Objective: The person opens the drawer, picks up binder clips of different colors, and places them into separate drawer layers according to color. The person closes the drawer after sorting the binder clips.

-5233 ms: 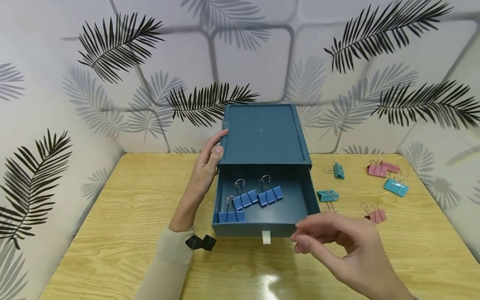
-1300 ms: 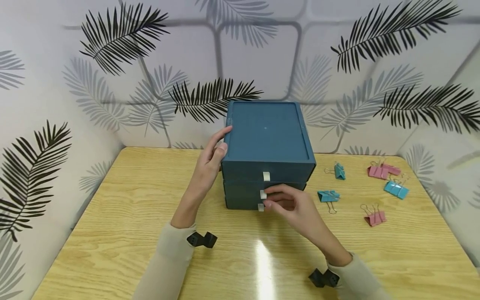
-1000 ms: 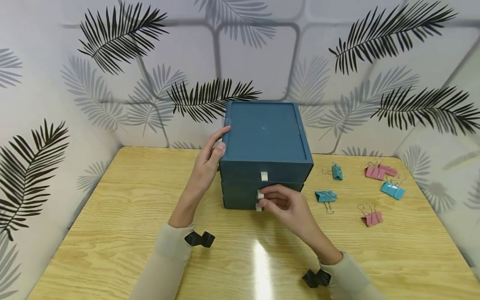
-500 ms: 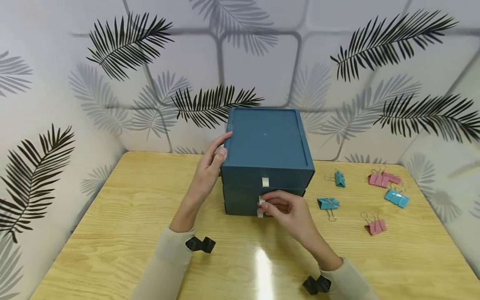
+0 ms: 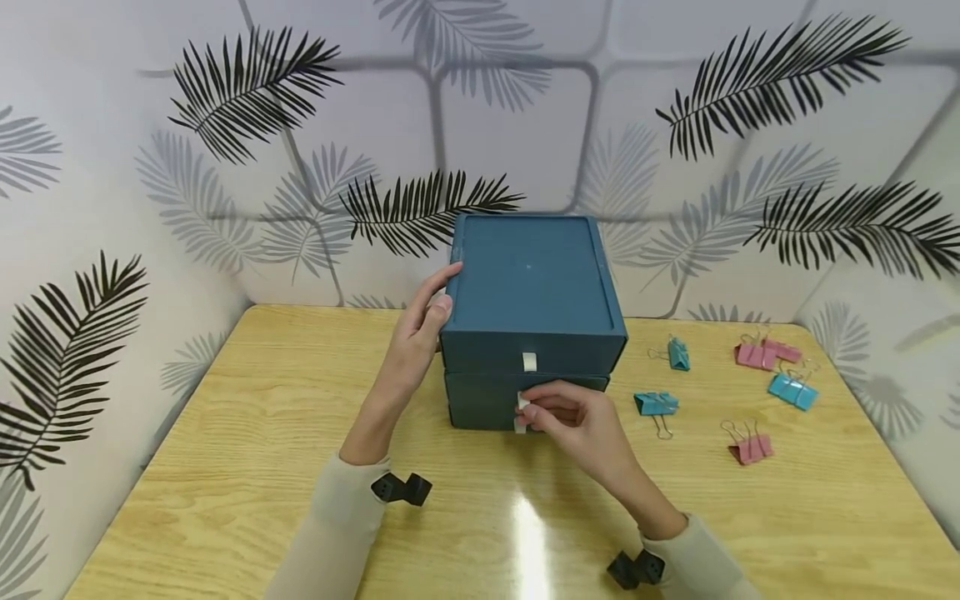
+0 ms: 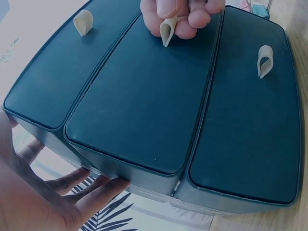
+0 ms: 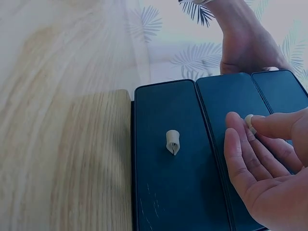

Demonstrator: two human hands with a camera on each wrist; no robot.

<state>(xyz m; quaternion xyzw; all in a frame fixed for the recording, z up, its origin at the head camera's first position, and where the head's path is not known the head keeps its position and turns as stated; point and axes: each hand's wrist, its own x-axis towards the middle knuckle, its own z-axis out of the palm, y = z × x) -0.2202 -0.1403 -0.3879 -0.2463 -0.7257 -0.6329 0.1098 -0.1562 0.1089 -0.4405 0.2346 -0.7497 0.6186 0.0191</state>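
A dark blue box of three stacked drawers (image 5: 532, 267) stands on the table, every drawer flush. My left hand (image 5: 408, 346) rests on its left side, fingers extended along the wall and over the top edge. With thumb and fingers my right hand (image 5: 581, 421) pinches the cream pull tab (image 7: 249, 121) of the middle drawer (image 6: 139, 101). Above it sits the top drawer's tab (image 5: 529, 362). The bottom drawer's tab (image 7: 173, 140) sticks out untouched below. What the drawers hold is hidden.
Right of the box lie teal binder clips (image 5: 678, 354), a brighter blue binder clip (image 5: 792, 391) and pink binder clips (image 5: 750, 448). Wood-grain table (image 5: 285, 417) extends to the left and in front. A leaf-patterned wall (image 5: 517, 142) rises close behind the box.
The top drawer, earlier pulled out with three blue binder clips inside, is now pushed in. My right hand has moved to the middle tab and closed on it; my left hand stays in place.
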